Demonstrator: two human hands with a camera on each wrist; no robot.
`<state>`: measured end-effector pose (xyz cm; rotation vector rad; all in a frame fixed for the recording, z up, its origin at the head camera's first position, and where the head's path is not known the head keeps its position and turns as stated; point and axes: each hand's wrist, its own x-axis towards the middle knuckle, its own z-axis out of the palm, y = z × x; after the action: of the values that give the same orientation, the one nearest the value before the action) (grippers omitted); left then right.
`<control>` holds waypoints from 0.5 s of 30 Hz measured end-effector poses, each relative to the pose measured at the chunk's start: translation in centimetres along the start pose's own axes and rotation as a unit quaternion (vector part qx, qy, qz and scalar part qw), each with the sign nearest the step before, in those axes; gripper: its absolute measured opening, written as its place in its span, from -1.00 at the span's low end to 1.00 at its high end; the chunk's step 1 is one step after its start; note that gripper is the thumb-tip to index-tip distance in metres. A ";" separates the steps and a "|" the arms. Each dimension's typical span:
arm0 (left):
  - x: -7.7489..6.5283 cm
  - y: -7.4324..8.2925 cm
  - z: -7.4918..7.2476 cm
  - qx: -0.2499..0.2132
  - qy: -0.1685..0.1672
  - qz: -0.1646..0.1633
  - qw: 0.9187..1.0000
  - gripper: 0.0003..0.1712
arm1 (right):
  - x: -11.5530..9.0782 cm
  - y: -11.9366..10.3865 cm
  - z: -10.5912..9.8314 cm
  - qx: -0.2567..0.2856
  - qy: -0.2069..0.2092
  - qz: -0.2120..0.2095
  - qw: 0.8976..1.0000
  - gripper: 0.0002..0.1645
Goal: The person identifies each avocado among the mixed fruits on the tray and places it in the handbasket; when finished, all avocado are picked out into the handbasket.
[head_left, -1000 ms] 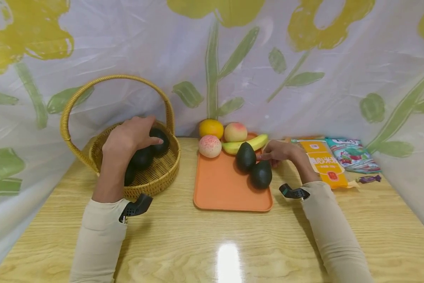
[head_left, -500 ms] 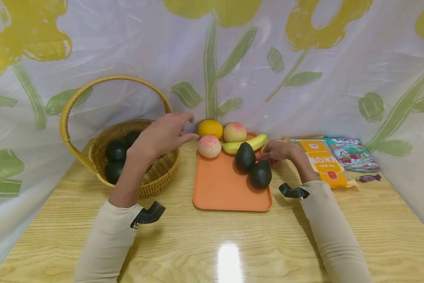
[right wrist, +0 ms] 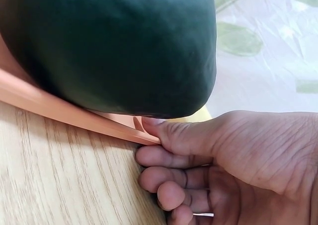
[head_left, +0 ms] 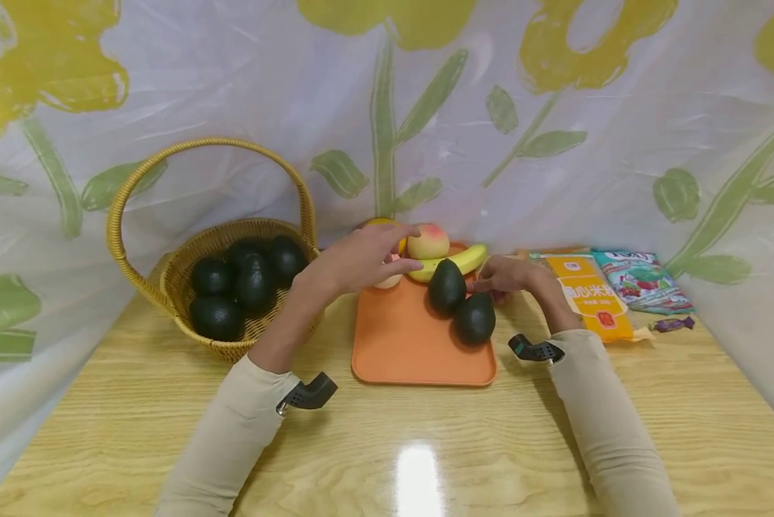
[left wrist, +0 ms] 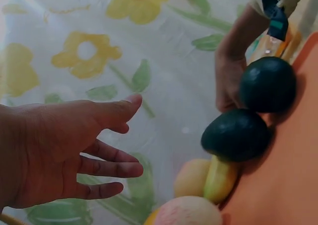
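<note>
My left hand hovers over the back left of the orange tray, fingers spread and holding nothing. Below it, the speckled peach and the orange are largely hidden in the head view. A second peach and a banana lie beside them. With thumb on top and fingers curled underneath, my right hand pinches the tray's right rim. Close to that thumb, two dark avocados, one upright and one nearer me, sit on the tray.
A wicker basket with a tall handle stands at the left, holding several avocados. At the right lie a yellow snack packet, a teal candy bag and a purple wrapped candy. A flowered sheet hangs behind.
My left hand has let go of an avocado in the basket and moved right, out over the fruit on the tray. The right hand keeps its hold on the rim.
</note>
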<state>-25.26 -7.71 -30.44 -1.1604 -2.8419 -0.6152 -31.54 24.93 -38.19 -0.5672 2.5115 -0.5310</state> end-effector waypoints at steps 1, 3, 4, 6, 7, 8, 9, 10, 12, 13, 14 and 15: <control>0.2 0.2 0.2 -0.004 -0.006 0.002 1.000 -0.32 | 0.0 0.0 -0.1 -0.001 -0.001 0.001 1.000 -0.49; 0.7 0.5 0.5 -0.006 -0.016 0.007 1.000 -0.33 | 0.0 0.1 -0.1 0.000 -0.004 0.002 1.000 -0.50; 1.0 0.7 0.7 -0.002 -0.020 0.011 1.000 -0.33 | 0.1 0.1 -0.1 -0.002 -0.005 0.002 1.000 -0.50; 1.6 1.1 1.3 0.007 -0.030 0.019 0.999 -0.33 | 0.2 0.1 -0.2 -0.007 -0.010 0.002 1.000 -0.50; 2.0 1.2 1.6 0.013 -0.035 0.024 0.999 -0.33 | 0.2 0.2 -0.2 -0.006 -0.011 0.003 1.000 -0.50; 2.3 1.4 2.0 0.021 -0.041 0.028 0.999 -0.32 | 0.3 0.2 -0.2 -0.005 -0.012 0.005 1.000 -0.50; 2.7 1.5 2.3 0.026 -0.050 0.034 0.998 -0.32 | 0.3 0.2 -0.2 -0.006 -0.012 0.006 1.000 -0.49; 3.1 1.6 2.7 0.030 -0.060 0.037 0.997 -0.30 | 0.2 0.2 -0.2 -0.006 -0.012 0.008 1.000 -0.50; 3.6 1.9 3.4 0.034 -0.086 0.038 0.995 -0.28 | 0.2 0.2 -0.2 -0.004 -0.013 0.011 1.000 -0.49; 3.9 2.0 3.8 0.038 -0.099 0.037 0.994 -0.27 | 0.2 0.2 -0.2 -0.003 -0.013 0.012 1.000 -0.49; 4.0 2.1 4.1 0.041 -0.114 0.034 0.992 -0.25 | 0.2 0.2 -0.2 -0.003 -0.013 0.013 1.000 -0.49; 4.2 2.3 4.4 0.041 -0.128 0.031 0.990 -0.23 | 0.3 0.2 -0.2 -0.005 -0.013 0.012 1.000 -0.49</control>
<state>-26.14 -1.84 -33.09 -1.4020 -2.9888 -0.3640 -31.95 25.02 -38.18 -0.5431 2.4938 -0.4992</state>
